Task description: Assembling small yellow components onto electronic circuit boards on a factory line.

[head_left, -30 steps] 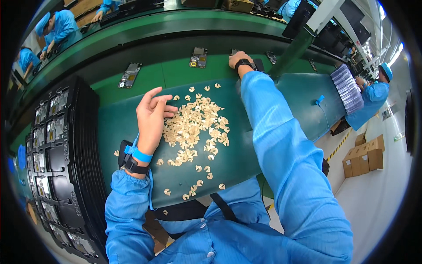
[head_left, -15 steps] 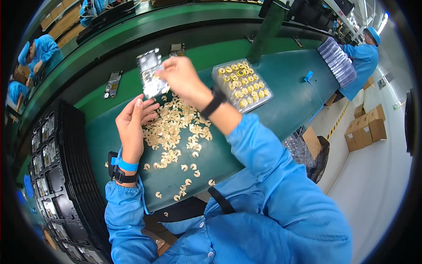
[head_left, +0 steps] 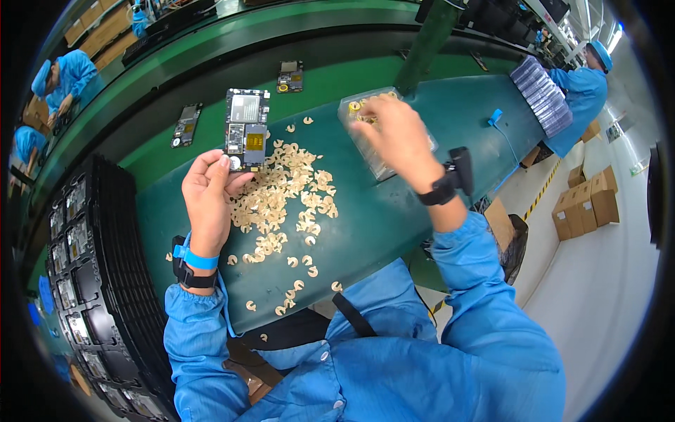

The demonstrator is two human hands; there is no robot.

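My left hand point(head_left: 206, 200) is closed on the lower end of a dark circuit board point(head_left: 246, 130), holding it upright above the green work surface. The board carries a silver metal shield, a gold-coloured patch and a small white round part near my fingers. My right hand point(head_left: 401, 137) is over a clear plastic tray point(head_left: 383, 172) of yellow ring-like parts. Its thumb and fingers are apart over the tray and hide most of the parts. Whether it touches one cannot be seen. A loose pile of small cream C-shaped pieces point(head_left: 271, 204) lies beside my left hand.
Two more circuit boards, one at left point(head_left: 186, 125) and one farther back point(head_left: 290, 76), lie on the green conveyor point(head_left: 337, 88). Black stacked trays point(head_left: 105, 281) stand at left. A green post point(head_left: 425, 53) rises behind the clear tray. Co-workers in blue stand at far left and right.
My right hand has moved right, from the circuit board to over the clear tray. The board in my left hand now faces me squarely with the gold-coloured patch showing.
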